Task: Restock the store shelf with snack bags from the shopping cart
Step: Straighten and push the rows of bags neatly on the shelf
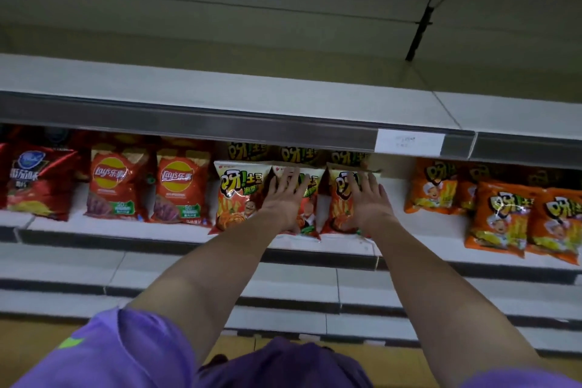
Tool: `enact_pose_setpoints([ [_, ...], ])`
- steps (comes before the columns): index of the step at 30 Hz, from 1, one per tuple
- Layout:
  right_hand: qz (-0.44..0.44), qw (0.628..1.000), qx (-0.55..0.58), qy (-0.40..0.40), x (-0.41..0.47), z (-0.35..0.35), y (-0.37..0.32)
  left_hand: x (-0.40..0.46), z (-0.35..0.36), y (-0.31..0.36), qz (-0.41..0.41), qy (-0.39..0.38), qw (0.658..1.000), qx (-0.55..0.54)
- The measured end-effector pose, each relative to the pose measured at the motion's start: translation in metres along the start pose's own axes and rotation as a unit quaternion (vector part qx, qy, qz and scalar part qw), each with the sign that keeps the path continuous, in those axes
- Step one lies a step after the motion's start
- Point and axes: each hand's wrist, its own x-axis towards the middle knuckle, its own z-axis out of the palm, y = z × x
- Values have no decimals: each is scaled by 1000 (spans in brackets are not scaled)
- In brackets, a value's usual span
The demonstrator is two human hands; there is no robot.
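Three white-and-red snack bags stand side by side on the middle shelf (315,244). My left hand (285,195) lies flat with straight fingers on the middle bag (307,214). My right hand (368,195) presses flat on the right bag (338,208). The left bag (236,198) stands free beside them. More bags of the same kind stand behind, mostly hidden under the upper shelf. No shopping cart is in view.
Two red Lay's bags (179,192) and a dark red bag (37,183) stand to the left. Orange snack bags (504,217) fill the right. The upper shelf (220,88) with a white price tag (409,143) overhangs. Lower shelves step out below.
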Motion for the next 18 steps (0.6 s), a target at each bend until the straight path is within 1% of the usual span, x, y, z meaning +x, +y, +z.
enact_pose_setpoints([
  [5, -53, 998, -13, -23, 17, 5, 7, 22, 0, 17, -52, -13, 998, 26],
  [7, -64, 997, 0, -39, 20, 15, 10, 25, 2, 17, -62, -10, 997, 40],
  [9, -78, 995, 29, -56, 22, 27, 17, 28, 11, 23, -73, -26, 996, 35],
  [12, -92, 993, 25, -75, 20, 42, 23, 31, 25, 28, -110, -56, 992, 27],
  [15, -98, 993, 22, -55, 18, 46, 30, 37, 26, 37, -129, -50, 989, 41],
  [18, -120, 991, 36, -37, 19, 51, 30, 34, 24, 40, -131, -47, 989, 43],
])
